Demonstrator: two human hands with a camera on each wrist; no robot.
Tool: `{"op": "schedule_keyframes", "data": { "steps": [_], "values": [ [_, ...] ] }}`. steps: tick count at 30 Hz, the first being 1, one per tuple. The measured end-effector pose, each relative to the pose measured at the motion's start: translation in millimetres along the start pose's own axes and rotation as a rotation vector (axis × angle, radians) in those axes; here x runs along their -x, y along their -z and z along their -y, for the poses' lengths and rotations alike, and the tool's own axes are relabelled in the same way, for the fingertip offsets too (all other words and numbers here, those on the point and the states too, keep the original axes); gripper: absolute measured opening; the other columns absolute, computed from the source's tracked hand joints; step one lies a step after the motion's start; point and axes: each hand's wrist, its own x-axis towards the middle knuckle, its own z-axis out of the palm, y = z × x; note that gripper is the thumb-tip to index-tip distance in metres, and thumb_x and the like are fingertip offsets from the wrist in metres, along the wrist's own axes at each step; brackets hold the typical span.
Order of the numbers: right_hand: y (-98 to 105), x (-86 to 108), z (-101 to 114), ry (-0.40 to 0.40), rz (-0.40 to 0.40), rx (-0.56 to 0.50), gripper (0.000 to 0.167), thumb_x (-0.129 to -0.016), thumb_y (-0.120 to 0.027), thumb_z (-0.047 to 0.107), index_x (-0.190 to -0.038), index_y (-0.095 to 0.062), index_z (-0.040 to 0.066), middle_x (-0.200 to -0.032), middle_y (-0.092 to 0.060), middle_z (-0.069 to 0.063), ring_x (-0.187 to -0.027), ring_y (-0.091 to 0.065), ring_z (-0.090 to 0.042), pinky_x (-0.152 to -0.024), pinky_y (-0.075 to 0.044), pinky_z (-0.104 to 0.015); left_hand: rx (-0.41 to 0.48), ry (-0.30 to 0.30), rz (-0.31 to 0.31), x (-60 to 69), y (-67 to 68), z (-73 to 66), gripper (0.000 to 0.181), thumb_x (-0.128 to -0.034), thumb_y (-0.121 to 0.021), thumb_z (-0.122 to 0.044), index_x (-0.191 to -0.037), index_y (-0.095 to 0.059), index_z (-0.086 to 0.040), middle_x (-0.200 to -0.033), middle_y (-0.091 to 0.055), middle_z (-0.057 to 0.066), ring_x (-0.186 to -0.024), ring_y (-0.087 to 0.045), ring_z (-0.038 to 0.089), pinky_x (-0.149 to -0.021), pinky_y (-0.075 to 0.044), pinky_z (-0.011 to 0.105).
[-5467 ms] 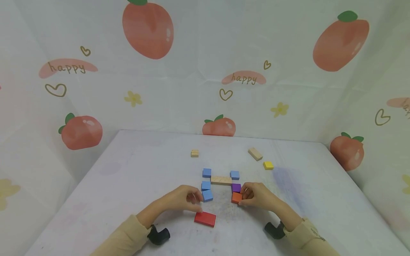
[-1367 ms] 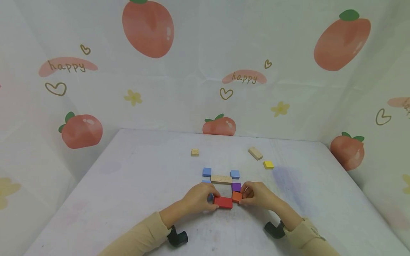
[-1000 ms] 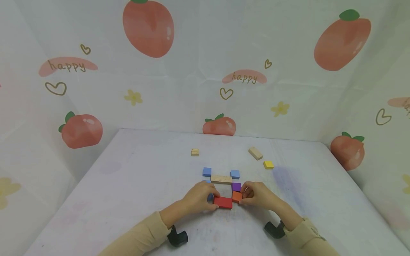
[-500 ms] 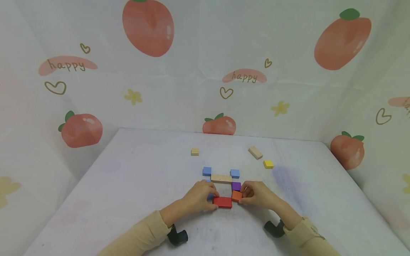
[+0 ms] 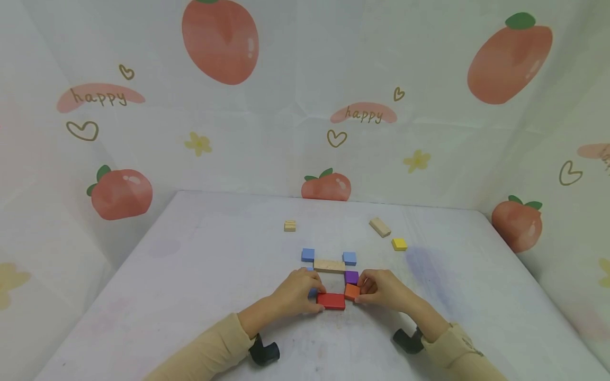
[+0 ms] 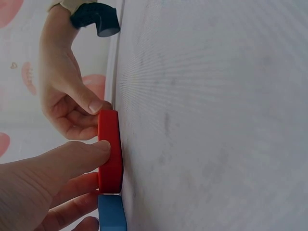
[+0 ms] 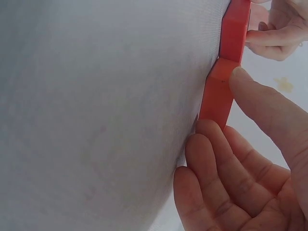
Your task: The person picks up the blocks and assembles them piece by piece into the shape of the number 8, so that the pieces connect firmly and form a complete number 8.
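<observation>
My left hand [image 5: 294, 293] pinches a flat red block [image 5: 331, 301] between thumb and fingers; the thumb lies on its near face in the left wrist view. My right hand [image 5: 385, 290] pinches an orange block [image 5: 352, 292], its thumb at one corner in the right wrist view. The red block's right end meets the orange block. Beyond the orange one lies a purple block [image 5: 351, 277]. A blue block [image 6: 112, 212] sits at the red block's left end, partly hidden by my left hand. Farther back, a wooden block [image 5: 329, 266] lies crosswise, with blue blocks [image 5: 308, 255] near its ends.
Toward the back of the white table [image 5: 214, 238] lie a small ridged wooden piece [image 5: 289, 226], a plain wooden block [image 5: 379, 227] and a yellow block [image 5: 399, 244]. A black fixture [image 5: 265, 353] is on each wrist. A printed cloth [image 5: 276, 106] hangs behind.
Since the oldest frame, my left hand has taken hold of the red block and brought it away from me and right, between the blue and orange blocks. My right hand has stayed at the orange block.
</observation>
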Motion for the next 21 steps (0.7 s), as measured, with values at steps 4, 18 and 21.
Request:
{"op": "schedule_keyframes", "data": {
  "steps": [4,18,21],
  "values": [
    [-0.3,-0.1,-0.1,-0.001,0.001,-0.001,0.028,-0.076,-0.076,0.02,-0.091,-0.059,0.005,-0.077,-0.062,0.002,-0.069,-0.053,-0.007,-0.062,-0.046,-0.016,0.003,0.003,0.002,-0.2,-0.2,0.3,0.027,-0.0741,-0.077,-0.029,-0.096,-0.073,-0.015,-0.095,-0.063,-0.006,-0.09,-0.05,0.01,-0.08,-0.042,0.026],
    [-0.8,-0.4,-0.2,-0.001,-0.005,-0.007,0.028,-0.075,-0.077,0.018,-0.09,-0.059,0.004,-0.077,-0.062,0.002,-0.069,-0.054,-0.007,-0.062,-0.047,-0.016,0.01,0.007,0.005,0.5,0.7,-0.6,0.027,-0.0737,-0.077,-0.029,-0.096,-0.074,-0.015,-0.095,-0.062,-0.005,-0.09,-0.05,0.01,-0.08,-0.041,0.027],
    [-0.4,-0.2,-0.4,0.009,-0.009,-0.005,0.028,-0.075,-0.077,0.019,-0.09,-0.059,0.004,-0.077,-0.062,0.002,-0.069,-0.054,-0.006,-0.062,-0.047,-0.016,0.02,0.008,0.006,0.5,2.4,-0.5,0.028,-0.0739,-0.078,-0.029,-0.098,-0.073,-0.014,-0.096,-0.063,-0.005,-0.091,-0.051,0.011,-0.081,-0.042,0.028]
  ]
}}
